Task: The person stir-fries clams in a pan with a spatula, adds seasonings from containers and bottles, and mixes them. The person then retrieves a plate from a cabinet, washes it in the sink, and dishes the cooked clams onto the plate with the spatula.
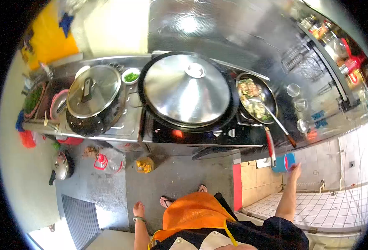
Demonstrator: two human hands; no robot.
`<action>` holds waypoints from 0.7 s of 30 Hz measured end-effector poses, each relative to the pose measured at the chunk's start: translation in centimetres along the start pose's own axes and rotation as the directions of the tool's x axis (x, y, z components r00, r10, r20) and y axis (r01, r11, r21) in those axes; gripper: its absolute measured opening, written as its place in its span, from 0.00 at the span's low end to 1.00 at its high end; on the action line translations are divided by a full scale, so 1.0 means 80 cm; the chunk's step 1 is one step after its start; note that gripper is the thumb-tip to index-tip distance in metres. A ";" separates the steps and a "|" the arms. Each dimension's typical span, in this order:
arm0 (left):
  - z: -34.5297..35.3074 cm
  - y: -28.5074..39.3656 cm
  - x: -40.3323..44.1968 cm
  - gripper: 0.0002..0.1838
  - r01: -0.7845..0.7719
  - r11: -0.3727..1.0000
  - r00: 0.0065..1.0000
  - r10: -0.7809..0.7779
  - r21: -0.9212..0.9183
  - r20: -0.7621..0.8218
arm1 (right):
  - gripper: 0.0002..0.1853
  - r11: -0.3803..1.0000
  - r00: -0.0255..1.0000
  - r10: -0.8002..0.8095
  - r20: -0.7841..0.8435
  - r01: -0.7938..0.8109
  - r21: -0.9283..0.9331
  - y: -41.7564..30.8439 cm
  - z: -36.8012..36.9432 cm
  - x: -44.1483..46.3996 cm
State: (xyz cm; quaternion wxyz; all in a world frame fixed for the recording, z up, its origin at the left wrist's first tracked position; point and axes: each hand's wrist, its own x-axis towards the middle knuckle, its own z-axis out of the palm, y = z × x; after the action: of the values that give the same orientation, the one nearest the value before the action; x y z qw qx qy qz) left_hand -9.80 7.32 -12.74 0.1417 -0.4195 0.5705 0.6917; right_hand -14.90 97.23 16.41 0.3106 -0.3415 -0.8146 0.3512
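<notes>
My left hand (139, 208) hangs low over the floor beside my orange apron (194, 213), holding nothing that I can see; its fingers look loose. My right hand (294, 171) is stretched out to the right, its fingers partly apart. It is nearest the red handle of a frying pan (271, 100) but does not touch it. Chopped food (250, 93) fills part of that pan, and a spatula (280, 126) leans in it with its handle over the rim. Left of the pan, a large domed metal lid (184, 93) covers a black wok (144, 102).
At left, a glass-lidded pot (94, 91) stands near a white bowl of chopped greens (131, 76). A large bottle (114, 160), a yellow jug (144, 165) and a lidded pot (62, 165) stand on the floor. A blue bucket (280, 163) is beyond the counter's edge. Bottles (317, 28) line the right shelf.
</notes>
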 end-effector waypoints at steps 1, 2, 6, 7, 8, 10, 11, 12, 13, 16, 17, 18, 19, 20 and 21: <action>0.016 0.000 0.005 0.14 -0.003 0.998 1.000 0.002 0.061 0.028 | 0.23 1.000 0.949 0.019 -0.316 -0.021 -0.003 -0.060 0.003 0.030; 0.041 0.006 -0.002 0.14 -0.129 0.925 0.991 0.102 0.358 0.092 | 0.23 0.980 0.967 -0.083 -0.241 0.036 -0.196 -0.147 0.007 0.029; 0.248 0.073 -0.094 0.15 -0.393 0.790 0.851 0.118 0.471 0.512 | 0.29 0.582 0.842 -0.433 0.323 0.535 -0.612 -0.229 0.063 0.069; 0.306 0.090 -0.126 0.17 -0.316 0.863 0.818 0.038 0.394 0.573 | 0.30 0.544 0.805 -0.401 0.437 0.593 -0.594 -0.239 0.072 0.075; 0.364 0.107 -0.158 0.20 -0.215 0.919 0.777 -0.043 0.329 0.628 | 0.30 0.539 0.816 -0.256 0.519 0.566 -0.624 -0.234 0.083 0.085; 0.469 0.109 -0.190 0.24 -0.294 0.936 0.566 0.009 0.192 0.824 | 0.32 0.516 0.774 -0.150 0.615 0.592 -0.619 -0.175 0.107 0.124; 0.518 0.131 -0.229 0.25 -0.225 0.964 0.511 -0.010 0.145 0.860 | 0.31 0.528 0.761 -0.164 0.628 0.605 -0.596 -0.182 0.097 0.127; 0.561 0.166 -0.274 0.26 -0.150 0.983 0.453 -0.022 0.101 0.891 | 0.31 0.539 0.747 -0.177 0.640 0.618 -0.572 -0.227 0.078 0.111; 0.597 0.186 -0.301 0.28 -0.163 0.982 0.426 -0.014 0.091 0.905 | 0.30 0.551 0.735 -0.186 0.652 0.628 -0.550 -0.268 0.053 0.098; 0.685 0.208 -0.343 0.30 -0.162 0.987 0.365 0.035 0.027 0.930 | 0.30 0.486 0.691 -0.302 0.657 0.704 -0.518 -0.313 -0.035 0.101; 0.705 0.210 -0.350 0.29 -0.121 0.993 0.352 0.041 0.002 0.935 | 0.29 0.460 0.696 -0.284 0.660 0.703 -0.543 -0.336 -0.061 0.097; 0.722 0.211 -0.357 0.28 -0.079 0.997 0.338 0.049 -0.024 0.940 | 0.29 0.432 0.701 -0.267 0.661 0.701 -0.568 -0.357 -0.085 0.094; 0.737 0.210 -0.362 0.27 -0.037 0.998 0.324 0.060 -0.051 0.944 | 0.28 0.437 0.690 -0.301 0.658 0.713 -0.548 -0.360 -0.100 0.098; 0.748 0.204 -0.360 0.25 0.007 0.999 0.339 0.038 -0.043 0.940 | 0.28 0.442 0.678 -0.334 0.655 0.726 -0.527 -0.359 -0.113 0.101; 0.750 0.204 -0.362 0.24 0.006 0.999 0.344 0.029 -0.032 0.939 | 0.28 0.448 0.667 -0.363 0.651 0.737 -0.506 -0.358 -0.122 0.102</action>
State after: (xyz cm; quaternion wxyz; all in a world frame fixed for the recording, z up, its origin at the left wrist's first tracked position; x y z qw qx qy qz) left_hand -28.34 64.98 19.50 0.4317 0.0543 0.3791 0.8167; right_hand -21.97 92.16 46.56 0.0457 -0.0500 -0.9955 -0.0667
